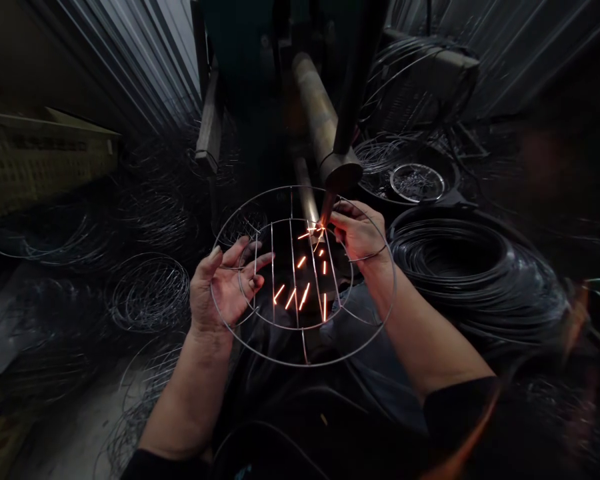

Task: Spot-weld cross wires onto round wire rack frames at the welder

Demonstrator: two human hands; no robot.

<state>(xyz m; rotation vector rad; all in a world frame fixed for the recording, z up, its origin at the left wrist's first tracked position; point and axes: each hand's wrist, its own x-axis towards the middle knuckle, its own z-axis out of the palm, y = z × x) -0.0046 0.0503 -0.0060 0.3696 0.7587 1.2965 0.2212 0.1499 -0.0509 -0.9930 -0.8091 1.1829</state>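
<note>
A round wire grille (300, 357) with two rings and several straight cross wires is held up in front of me. My left hand (225, 287) supports its left side from underneath, fingers curled loosely around the inner ring. My right hand (357, 230) pinches a wire at the grille's upper right, close to the welder electrode tip (329, 203). Orange sparks (303, 280) fly down from that contact point across the grille.
The welding machine's arm and brass cylinder (317, 110) rise behind the grille. Thick black wire coils (460, 267) lie to the right, with a basin of rings (415, 180) beyond. Finished wire frames (147, 293) pile up on the left floor. Corrugated metal walls stand behind.
</note>
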